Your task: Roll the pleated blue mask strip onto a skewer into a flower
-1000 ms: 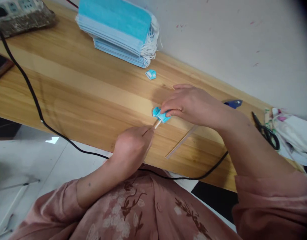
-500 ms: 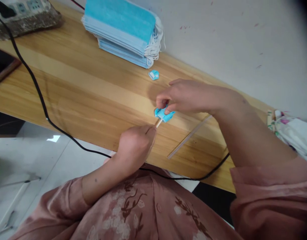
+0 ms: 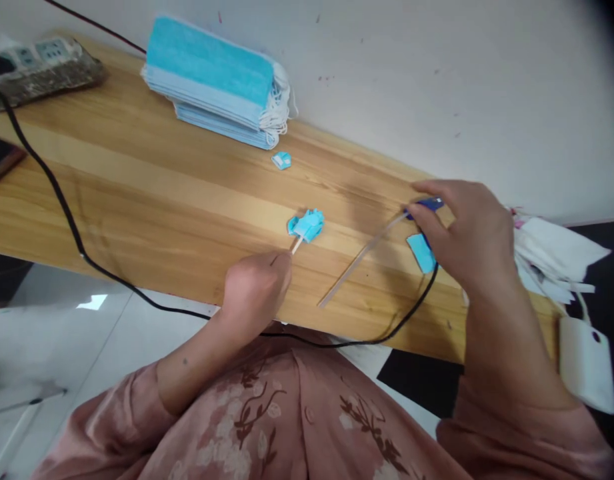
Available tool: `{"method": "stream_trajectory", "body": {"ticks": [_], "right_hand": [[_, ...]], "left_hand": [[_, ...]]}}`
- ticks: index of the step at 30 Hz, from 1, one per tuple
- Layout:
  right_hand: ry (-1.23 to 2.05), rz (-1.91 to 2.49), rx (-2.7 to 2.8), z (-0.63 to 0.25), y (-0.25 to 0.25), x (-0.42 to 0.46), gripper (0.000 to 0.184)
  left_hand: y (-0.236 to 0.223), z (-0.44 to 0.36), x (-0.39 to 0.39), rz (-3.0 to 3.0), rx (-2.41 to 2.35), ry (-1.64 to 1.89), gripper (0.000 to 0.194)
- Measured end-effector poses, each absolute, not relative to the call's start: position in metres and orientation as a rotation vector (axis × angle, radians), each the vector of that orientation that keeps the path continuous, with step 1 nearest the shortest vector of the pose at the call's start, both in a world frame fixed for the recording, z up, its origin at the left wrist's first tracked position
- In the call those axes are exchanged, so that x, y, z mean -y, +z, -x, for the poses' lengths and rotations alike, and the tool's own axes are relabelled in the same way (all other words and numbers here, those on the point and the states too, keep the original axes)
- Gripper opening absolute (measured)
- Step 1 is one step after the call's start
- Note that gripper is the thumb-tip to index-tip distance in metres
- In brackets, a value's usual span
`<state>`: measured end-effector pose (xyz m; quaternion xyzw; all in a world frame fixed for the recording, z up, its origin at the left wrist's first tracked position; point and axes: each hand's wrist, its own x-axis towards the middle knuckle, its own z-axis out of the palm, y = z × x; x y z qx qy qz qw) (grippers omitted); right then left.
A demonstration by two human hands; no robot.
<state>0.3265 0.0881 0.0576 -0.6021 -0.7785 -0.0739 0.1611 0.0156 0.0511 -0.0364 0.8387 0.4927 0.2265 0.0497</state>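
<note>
My left hand (image 3: 257, 287) is closed around a thin pale stick (image 3: 297, 245), gripping it near the table's front edge. At the stick's far end is a crumpled blue flower-like piece of mask fabric (image 3: 309, 225). Over on the right, my right hand (image 3: 469, 227) curls around a blue glue gun (image 3: 429, 205), thumb against its rear end; the palm hides part of it. A long translucent glue stick (image 3: 361, 253) sticks out of the gun's back. Beside the thumb lies a flat blue fabric piece (image 3: 421, 253).
A stack of blue face masks (image 3: 211, 87) stands by the wall, with a small folded blue piece (image 3: 281, 160) before it. The black cord (image 3: 51, 180) loops along the table's front edge. A power strip (image 3: 47, 60) sits far left; white items (image 3: 557, 253) lie at right.
My right hand has left the blue flower piece and moved right to the glue gun. My left hand still holds the stick. The view has shifted, showing more of the right side.
</note>
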Motion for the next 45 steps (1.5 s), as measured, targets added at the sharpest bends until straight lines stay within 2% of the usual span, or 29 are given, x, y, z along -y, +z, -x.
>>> {"method": "stream_trajectory", "body": {"ticks": [3, 5, 8, 11, 19, 23, 26, 32, 36, 38, 40, 45], "right_hand": [[-0.383, 2.025, 2.069, -0.368, 0.033, -0.057, 0.036], [-0.374, 2.181, 2.05, -0.381, 0.017, -0.044, 0.044], [-0.362, 2.219, 2.018, -0.383, 0.0, -0.037, 0.055], [-0.409, 2.164, 2.009, -0.381, -0.007, -0.046, 0.055], [-0.335, 2.563, 1.905, -0.375, 0.002, -0.075, 0.054], [-0.29, 2.616, 1.903, -0.375, 0.012, -0.082, 0.06], [-0.16, 2.659, 1.868, -0.377, 0.018, -0.088, 0.056], [0.113, 2.324, 1.341, -0.393, 0.038, -0.087, 0.055], [0.461, 1.874, 1.016, -0.396, 0.06, -0.079, 0.024], [0.635, 1.706, 0.921, -0.387, 0.069, -0.075, 0.017], [0.775, 1.596, 0.882, -0.372, 0.076, -0.071, 0.02], [0.911, 1.524, 1.008, -0.321, 0.079, -0.074, 0.046]], "left_hand": [[-0.038, -0.015, -0.052, -2.578, -1.5, 0.739, 0.028], [-0.037, -0.015, -0.052, -2.593, -1.478, 0.751, 0.029], [-0.035, -0.014, -0.052, -2.64, -1.471, 0.752, 0.031], [-0.034, -0.013, -0.054, -2.693, -1.461, 0.759, 0.031], [-0.031, -0.008, -0.057, -2.666, -1.541, 0.473, 0.03], [-0.035, -0.008, -0.056, -2.61, -1.532, 0.511, 0.033], [-0.038, -0.009, -0.055, -2.573, -1.514, 0.596, 0.034], [-0.043, -0.009, -0.055, -2.527, -1.474, 0.682, 0.031], [-0.043, -0.009, -0.055, -2.502, -1.467, 0.642, 0.025], [-0.041, -0.009, -0.055, -2.48, -1.46, 0.614, 0.024], [-0.04, -0.009, -0.055, -2.466, -1.462, 0.598, 0.024], [-0.038, -0.009, -0.055, -2.458, -1.445, 0.586, 0.027]]}}
